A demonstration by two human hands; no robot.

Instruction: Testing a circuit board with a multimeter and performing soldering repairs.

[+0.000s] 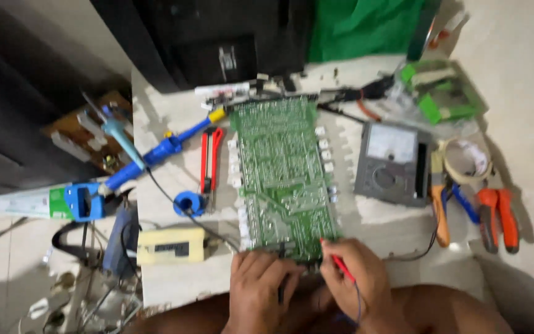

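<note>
Both grips were busy at the near edge of the circuit board [284, 173]: my right hand [351, 272] pinched a red probe [340, 263] with its tip on the board, and my left hand [258, 281] curled closed over the board's near end, whatever it held hidden. I judged the board light, stiff and fragile, best taken by its edges. It lay flat on the pale, worn counter [390, 232], with a grey meter [394, 164] just beside it, orange pliers [497, 218] farther right, and a blue soldering iron [162, 151] to the left.

Green circuit board [284, 173] flat on table, red probe [340, 263] touching near edge
</note>
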